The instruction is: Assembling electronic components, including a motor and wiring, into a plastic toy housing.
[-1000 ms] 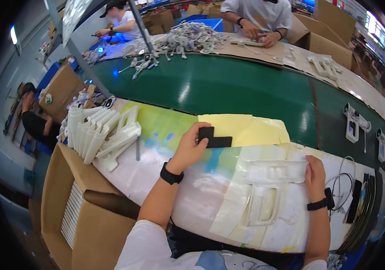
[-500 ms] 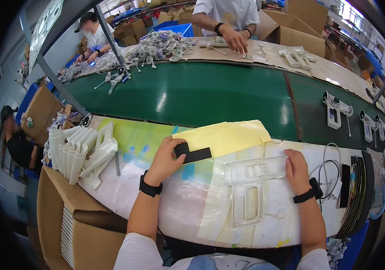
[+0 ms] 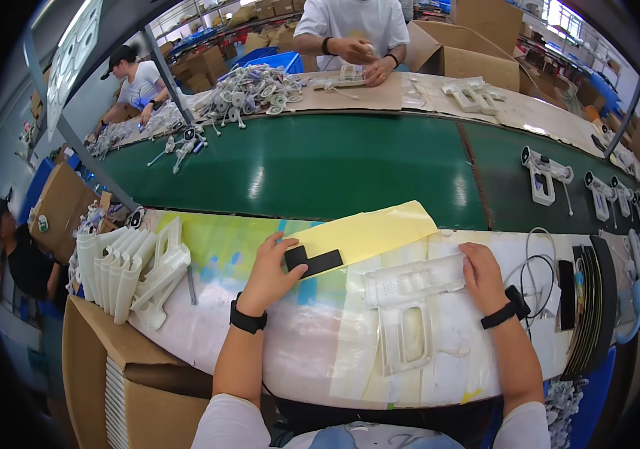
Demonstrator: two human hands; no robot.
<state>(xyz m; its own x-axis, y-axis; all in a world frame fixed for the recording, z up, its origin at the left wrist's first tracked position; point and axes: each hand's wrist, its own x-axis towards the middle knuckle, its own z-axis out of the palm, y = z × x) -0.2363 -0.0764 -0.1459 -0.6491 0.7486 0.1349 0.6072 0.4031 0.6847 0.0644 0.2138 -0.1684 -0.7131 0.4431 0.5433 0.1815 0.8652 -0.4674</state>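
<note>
A black L-shaped flat pad [image 3: 318, 262] lies over the lower left part of a yellow sheet [image 3: 380, 230]. My left hand [image 3: 269, 271] grips the pad's left end, thumb along its lower edge and forefinger near its upper side. To the right, a white plastic housing half [image 3: 410, 284] with a looped handle rests on the bench, its ribbed hollow side up. My right hand [image 3: 485, 275] has its fingers closed round the housing's right end. Part of that end is hidden behind the fingers.
Nested white shells [image 3: 114, 266] stand at the left, beside a grey rod [image 3: 192, 286]. Cables [image 3: 541, 269] and black strips [image 3: 586, 314] lie at the right. Beyond the bench runs a green conveyor [image 3: 350, 168] carrying white assemblies [image 3: 544, 176]. A cardboard box [image 3: 159, 400] sits lower left.
The whole view has shifted slightly. My left thumb sits a little lower on the black pad; my right hand stays at the housing. Across the conveyor, a co-worker now lifts a white part in both hands.
</note>
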